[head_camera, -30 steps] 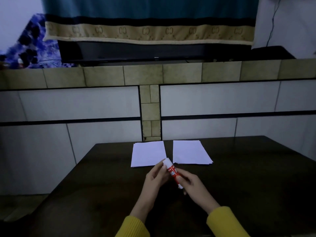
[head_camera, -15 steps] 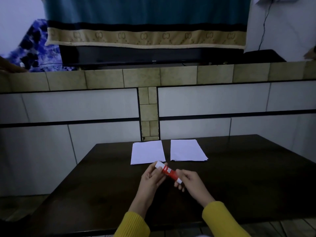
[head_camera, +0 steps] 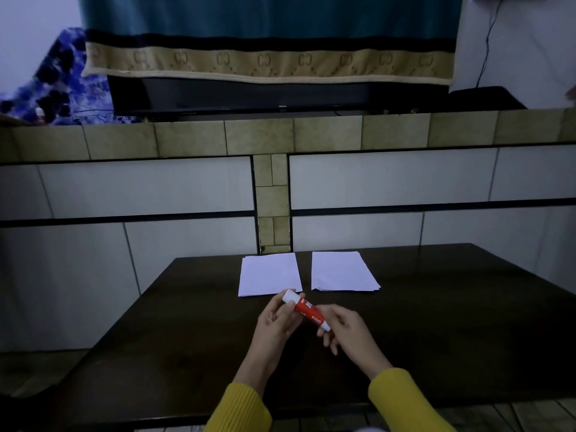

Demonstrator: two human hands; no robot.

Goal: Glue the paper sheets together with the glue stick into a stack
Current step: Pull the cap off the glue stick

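Item: glue stick [head_camera: 306,310], red barrel with white cap end and white base end. Held above the table [head_camera: 436,322], slanting, carried between both hands.

Item: left hand [head_camera: 278,319]. Fingers curled round the white cap end, thumb on its near side; clamped on the stick. Yellow sleeve [head_camera: 240,410] at the wrist.

Item: right hand [head_camera: 346,327]. Fingertips pinch the base end of the barrel; the remaining fingers hang loosely curled beneath. Clamped on the stick likewise.

Item: left paper pile [head_camera: 268,274], white sheets lying flat just beyond the cap end of the grip, near edge almost under the left fingertips as seen from here. Whether any contact exists cannot be told.

Item: right paper pile [head_camera: 342,271], white, several sheets fanned slightly at the near corner, beyond and to the right of the grip, apart from both hands. A narrow strip of dark table separates the two piles.

Item: tiled wall [head_camera: 405,179] behind the table; a dark screen under a draped teal cloth [head_camera: 268,23] on the ledge above.

Step in hand, by judgement: uncapping. The cap appears seated on the barrel; no glue is exposed and no sheet looks glued.

Next move calls for: a pull or twist of the cap by the left hand against the right hand's hold, then the base turned to raise the glue, before the stick goes to the top sheet of one pile.
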